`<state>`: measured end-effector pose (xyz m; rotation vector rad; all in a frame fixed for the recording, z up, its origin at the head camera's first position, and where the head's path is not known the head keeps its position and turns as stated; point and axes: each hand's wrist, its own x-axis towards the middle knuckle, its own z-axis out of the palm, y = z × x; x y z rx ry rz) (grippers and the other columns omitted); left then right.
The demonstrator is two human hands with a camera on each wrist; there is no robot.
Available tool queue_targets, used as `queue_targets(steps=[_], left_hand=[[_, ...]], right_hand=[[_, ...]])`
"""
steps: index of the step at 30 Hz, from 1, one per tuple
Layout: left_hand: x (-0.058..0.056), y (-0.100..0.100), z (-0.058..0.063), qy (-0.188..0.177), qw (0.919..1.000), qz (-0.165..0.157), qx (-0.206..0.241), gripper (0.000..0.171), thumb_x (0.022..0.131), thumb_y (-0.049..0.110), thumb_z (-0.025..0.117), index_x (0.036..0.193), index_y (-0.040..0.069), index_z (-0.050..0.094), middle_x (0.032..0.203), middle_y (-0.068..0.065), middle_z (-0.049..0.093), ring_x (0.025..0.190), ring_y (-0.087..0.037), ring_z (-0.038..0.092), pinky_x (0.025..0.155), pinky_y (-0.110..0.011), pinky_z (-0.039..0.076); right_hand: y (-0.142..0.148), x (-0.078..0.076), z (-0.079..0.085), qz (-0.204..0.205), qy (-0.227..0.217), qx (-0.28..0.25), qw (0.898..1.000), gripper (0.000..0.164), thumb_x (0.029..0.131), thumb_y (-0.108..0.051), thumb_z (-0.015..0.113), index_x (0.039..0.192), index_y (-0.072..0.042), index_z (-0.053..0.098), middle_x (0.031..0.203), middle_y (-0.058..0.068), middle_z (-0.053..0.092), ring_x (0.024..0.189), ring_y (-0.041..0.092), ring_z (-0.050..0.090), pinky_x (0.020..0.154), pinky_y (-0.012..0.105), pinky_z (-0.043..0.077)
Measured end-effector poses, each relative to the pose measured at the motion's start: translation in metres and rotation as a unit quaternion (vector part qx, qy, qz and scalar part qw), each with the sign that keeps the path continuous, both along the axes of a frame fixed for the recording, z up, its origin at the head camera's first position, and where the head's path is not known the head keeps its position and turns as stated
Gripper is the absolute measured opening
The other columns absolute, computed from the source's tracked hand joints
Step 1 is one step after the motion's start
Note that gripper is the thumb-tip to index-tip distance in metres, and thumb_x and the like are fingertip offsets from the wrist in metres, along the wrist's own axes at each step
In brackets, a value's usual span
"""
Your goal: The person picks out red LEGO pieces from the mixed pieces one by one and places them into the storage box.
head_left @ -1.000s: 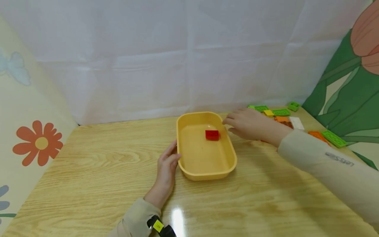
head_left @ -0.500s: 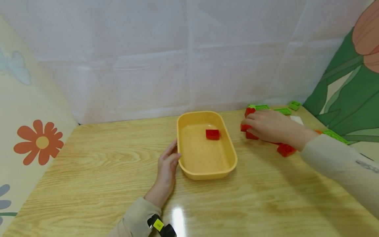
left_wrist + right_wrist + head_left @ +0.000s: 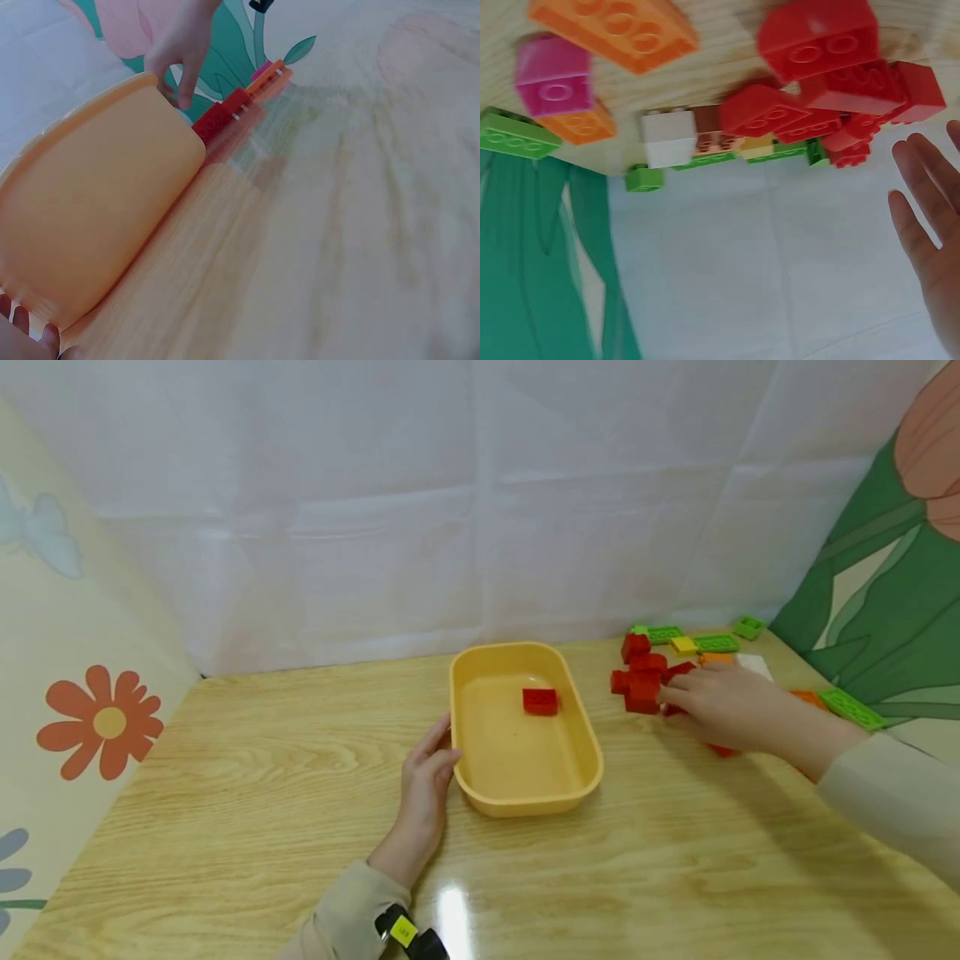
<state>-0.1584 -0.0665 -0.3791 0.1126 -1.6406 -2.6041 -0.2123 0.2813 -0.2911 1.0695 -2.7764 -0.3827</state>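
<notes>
A yellow plastic bin (image 3: 517, 764) stands upright on the wooden table with one red toy brick (image 3: 540, 702) inside. My left hand (image 3: 422, 789) holds the bin's left side, its thumb at the rim and fingers along the outer wall. Its fingertips also show against the wall in the left wrist view. To the right of the bin, my right hand (image 3: 723, 706) reaches low over a cluster of red bricks (image 3: 641, 692). In the right wrist view that hand (image 3: 934, 217) has its fingers extended, with no brick seen between them.
Behind and right of the red bricks lie green bricks (image 3: 716, 643), a yellow brick (image 3: 682, 646), a white brick (image 3: 669, 139), orange bricks (image 3: 622, 34) and a magenta brick (image 3: 553, 79). A white cloth (image 3: 360, 527) backs the table; a flower-patterned panel (image 3: 885, 585) bounds its right side.
My right hand has moved rightward from the bin's right rim to the loose bricks, uncovering the red cluster. The left hand, bin and brick inside have stayed in place.
</notes>
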Motion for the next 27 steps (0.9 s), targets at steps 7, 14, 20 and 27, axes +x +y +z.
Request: queue_targets(steps=[7, 14, 20, 27], left_hand=[[-0.001, 0.0, -0.001, 0.0, 1.0, 0.003, -0.003, 0.057, 0.08, -0.005, 0.047, 0.137, -0.003, 0.044, 0.146, -0.024, 0.043, 0.128, -0.025, 0.045, 0.096, -0.018, 0.047], [-0.001, 0.001, 0.0, 0.0, 1.0, 0.007, 0.0, 0.057, 0.08, -0.006, 0.046, 0.137, -0.004, 0.045, 0.144, -0.026, 0.044, 0.126, -0.024, 0.046, 0.092, -0.016, 0.048], [-0.002, 0.001, -0.001, -0.002, 1.0, 0.004, -0.006, 0.057, 0.08, -0.005, 0.046, 0.137, -0.003, 0.045, 0.145, -0.025, 0.043, 0.128, -0.024, 0.045, 0.093, -0.016, 0.047], [-0.001, 0.0, -0.002, -0.004, 0.9999, 0.0, -0.013, 0.057, 0.08, -0.004, 0.046, 0.137, -0.002, 0.044, 0.146, -0.024, 0.043, 0.129, -0.024, 0.044, 0.097, -0.018, 0.046]], right_hand=[[0.028, 0.007, -0.001, 0.019, 0.033, -0.009, 0.999, 0.029, 0.071, -0.023, 0.075, 0.097, -0.01, 0.071, 0.09, 0.008, 0.073, 0.077, 0.025, 0.065, 0.067, 0.047, 0.058], [0.045, 0.016, -0.005, -0.03, 0.015, 0.006, 0.999, 0.033, 0.07, -0.026, 0.076, 0.098, -0.009, 0.069, 0.087, 0.007, 0.072, 0.075, 0.023, 0.064, 0.066, 0.048, 0.056], [0.053, 0.021, -0.011, -0.041, 0.02, 0.0, 0.999, 0.038, 0.071, -0.032, 0.074, 0.1, -0.008, 0.069, 0.088, 0.009, 0.073, 0.077, 0.025, 0.065, 0.069, 0.051, 0.056], [0.057, 0.024, -0.016, -0.029, 0.036, -0.01, 0.999, 0.034, 0.072, -0.034, 0.073, 0.094, -0.008, 0.07, 0.078, 0.005, 0.068, 0.068, 0.02, 0.062, 0.064, 0.046, 0.057]])
